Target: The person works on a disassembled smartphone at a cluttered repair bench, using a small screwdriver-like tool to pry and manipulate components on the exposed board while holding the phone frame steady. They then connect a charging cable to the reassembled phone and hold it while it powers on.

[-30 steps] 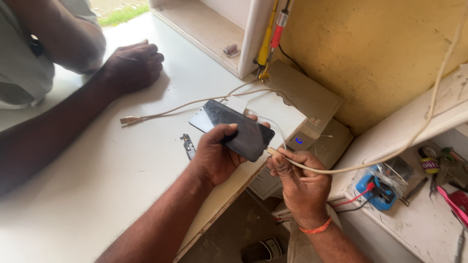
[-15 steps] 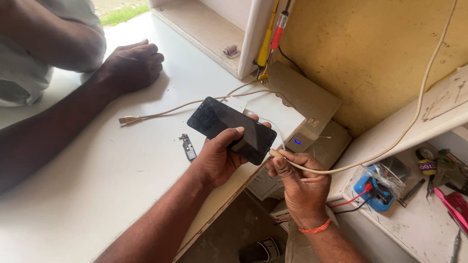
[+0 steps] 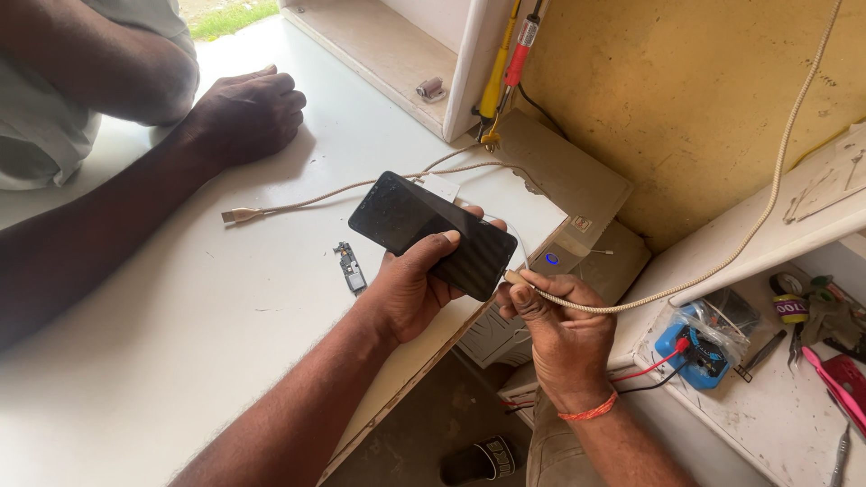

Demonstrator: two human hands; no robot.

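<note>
A: What does the left hand (image 3: pixel 410 293) have?

B: A black smartphone (image 3: pixel 433 234), dark screen up, held above the edge of the white worktop (image 3: pixel 180 361). Its grip is clamped on the phone: thumb across the screen's near side, fingers wrapped underneath.

A: And the right hand (image 3: pixel 564 338)?

B: It pinches the plug end of a beige braided cable (image 3: pixel 758 221) between thumb and fingertips, grip closed on it. The plug tip sits right at the phone's lower end; I cannot tell whether it is seated in the port. The cable runs up and away to the right along the yellow wall (image 3: pixel 704 99).

A: What lies around them?

B: On the worktop, a small dark phone part (image 3: pixel 350 268) just left of the left hand, and a second pale cable (image 3: pixel 298 206) with its USB plug lying loose. Another person's hand (image 3: pixel 245 113) rests farther back. To the right, a shelf holds a blue device in a clear bag (image 3: pixel 699 347) and some hand tools (image 3: pixel 812 316)
</note>
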